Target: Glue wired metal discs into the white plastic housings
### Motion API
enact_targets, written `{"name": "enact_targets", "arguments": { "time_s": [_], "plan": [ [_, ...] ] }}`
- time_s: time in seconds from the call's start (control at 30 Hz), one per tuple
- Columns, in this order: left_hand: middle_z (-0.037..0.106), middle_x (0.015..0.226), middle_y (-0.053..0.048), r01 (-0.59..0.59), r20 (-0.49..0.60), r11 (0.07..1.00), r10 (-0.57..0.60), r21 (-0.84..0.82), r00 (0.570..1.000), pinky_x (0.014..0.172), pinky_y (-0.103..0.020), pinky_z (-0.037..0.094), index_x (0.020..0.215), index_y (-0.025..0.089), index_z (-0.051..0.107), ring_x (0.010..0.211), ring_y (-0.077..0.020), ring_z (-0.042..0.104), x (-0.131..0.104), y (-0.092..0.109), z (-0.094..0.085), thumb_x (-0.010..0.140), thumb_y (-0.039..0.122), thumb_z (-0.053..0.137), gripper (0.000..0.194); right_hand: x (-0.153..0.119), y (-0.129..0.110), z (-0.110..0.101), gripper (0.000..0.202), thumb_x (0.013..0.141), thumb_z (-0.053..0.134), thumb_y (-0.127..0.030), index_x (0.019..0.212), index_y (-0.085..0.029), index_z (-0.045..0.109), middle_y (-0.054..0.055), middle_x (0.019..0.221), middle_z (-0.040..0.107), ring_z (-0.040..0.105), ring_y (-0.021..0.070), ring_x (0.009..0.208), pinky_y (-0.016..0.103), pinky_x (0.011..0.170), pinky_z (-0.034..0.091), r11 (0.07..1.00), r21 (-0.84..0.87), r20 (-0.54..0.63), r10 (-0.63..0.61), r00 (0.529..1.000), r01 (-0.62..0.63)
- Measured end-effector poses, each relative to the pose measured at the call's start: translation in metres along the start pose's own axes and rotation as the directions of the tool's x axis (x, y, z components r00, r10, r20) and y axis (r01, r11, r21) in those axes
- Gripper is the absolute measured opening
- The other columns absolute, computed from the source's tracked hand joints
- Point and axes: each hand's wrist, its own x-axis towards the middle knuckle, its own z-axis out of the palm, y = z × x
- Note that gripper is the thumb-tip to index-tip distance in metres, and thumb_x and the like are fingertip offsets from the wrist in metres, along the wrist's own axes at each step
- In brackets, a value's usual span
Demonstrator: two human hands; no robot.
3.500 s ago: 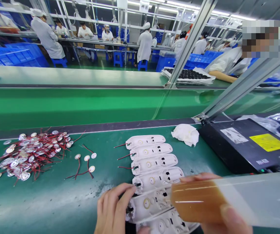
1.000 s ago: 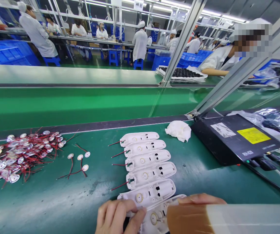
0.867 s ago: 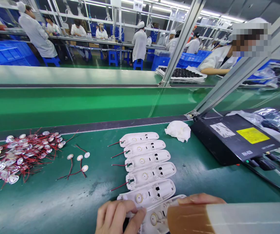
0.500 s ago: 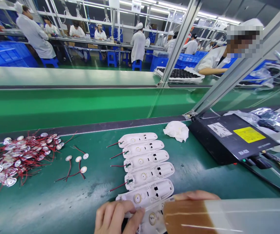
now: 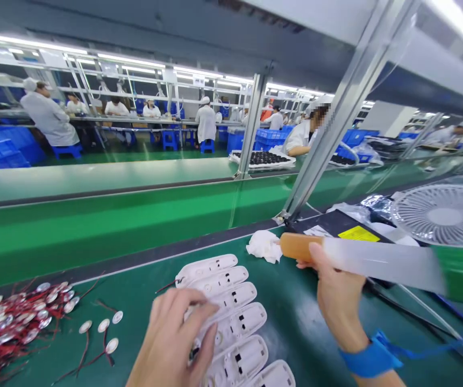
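Observation:
My right hand (image 5: 338, 285), with a blue band on the wrist, grips a long translucent tube (image 5: 380, 262) with an amber front part and a green rear end. The tube's thin tip points left, at or in front of a crumpled white tissue (image 5: 262, 245). Over the row of white plastic housings (image 5: 242, 317) hovers my left hand (image 5: 178, 333), its thumb and index finger apart with nothing visible between them. It hides the left ends of several housings. Whether it touches one I cannot tell. Black parts sit inside the housings; a red wire sticks out of the farthest.
Round metal discs with red wires (image 5: 17, 322) lie piled at left, several loose ones (image 5: 104, 325) beside them. A black box (image 5: 332, 223) and a white fan (image 5: 444, 215) stand at right. A metal post (image 5: 315, 150) rises behind the bench; co-workers sit beyond.
The view has tilted up and turned right. My right hand has lifted the tube away from the nearest housings to the tissue. My left hand has moved from the near housings to farther up the row.

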Motion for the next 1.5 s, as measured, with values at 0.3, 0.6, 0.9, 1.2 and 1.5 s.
{"name": "enact_targets", "arguments": {
  "time_s": [0.3, 0.6, 0.9, 1.2, 1.5],
  "plan": [
    [0.062, 0.089, -0.004, 0.116, 0.438, 0.976, -0.187, 0.183, 0.880, 0.082, -0.041, 0.044, 0.078, 0.016, 0.064, 0.092, -0.0211, 0.056, 0.116, -0.007, 0.083, 0.083, 0.016, 0.055, 0.011, 0.010, 0.040, -0.009, 0.040, 0.058, 0.073, -0.055, 0.063, -0.017, 0.063, 0.008, 0.067, 0.064, 0.061, 0.0318, 0.074, 0.052, 0.089, 0.041, 0.951, -0.245, 0.030, -0.185, 0.982, 0.187],
    [0.062, 0.101, -0.004, 0.342, 0.492, 0.932, -0.355, 0.120, 0.795, 0.082, -0.040, 0.049, 0.100, 0.015, 0.059, 0.094, -0.0184, 0.059, 0.155, -0.021, 0.129, 0.088, 0.033, 0.054, 0.022, 0.003, 0.039, 0.002, 0.052, 0.072, 0.062, -0.060, 0.088, -0.011, 0.065, 0.013, 0.089, 0.066, 0.061, 0.0313, 0.087, 0.045, 0.087, 0.045, 0.936, -0.259, 0.023, -0.241, 0.970, 0.239],
    [0.064, 0.093, -0.002, 0.341, 0.567, 0.931, -0.214, -0.127, 0.795, 0.077, -0.036, 0.051, 0.093, 0.014, 0.060, 0.084, -0.0155, 0.062, 0.153, -0.020, 0.137, 0.089, 0.032, 0.053, 0.021, -0.002, 0.043, 0.006, 0.041, 0.067, 0.063, -0.055, 0.073, -0.014, 0.068, 0.012, 0.078, 0.068, 0.064, 0.0306, 0.077, 0.039, 0.073, 0.052, 0.968, -0.231, 0.061, -0.082, 0.995, 0.094],
    [0.063, 0.096, -0.003, 0.098, 0.584, 0.991, -0.029, -0.087, 0.811, 0.091, -0.047, 0.040, 0.098, 0.016, 0.061, 0.099, -0.0209, 0.056, 0.153, -0.011, 0.133, 0.085, 0.030, 0.058, 0.019, -0.004, 0.046, 0.009, 0.047, 0.067, 0.061, -0.058, 0.078, -0.014, 0.069, 0.012, 0.079, 0.068, 0.063, 0.0308, 0.078, 0.042, 0.081, 0.048, 0.980, -0.194, 0.054, -0.041, 0.998, 0.051],
    [0.058, 0.108, -0.004, -0.048, 0.575, 0.999, 0.032, 0.014, 0.818, 0.093, -0.047, 0.037, 0.094, 0.017, 0.061, 0.107, -0.0223, 0.050, 0.155, 0.000, 0.129, 0.085, 0.028, 0.057, 0.015, 0.001, 0.059, 0.001, 0.047, 0.055, 0.070, -0.064, 0.052, -0.018, 0.060, 0.008, 0.051, 0.060, 0.062, 0.0291, 0.058, 0.042, 0.071, 0.051, 0.988, -0.156, -0.042, -0.001, 0.999, -0.005]
  ]
}}
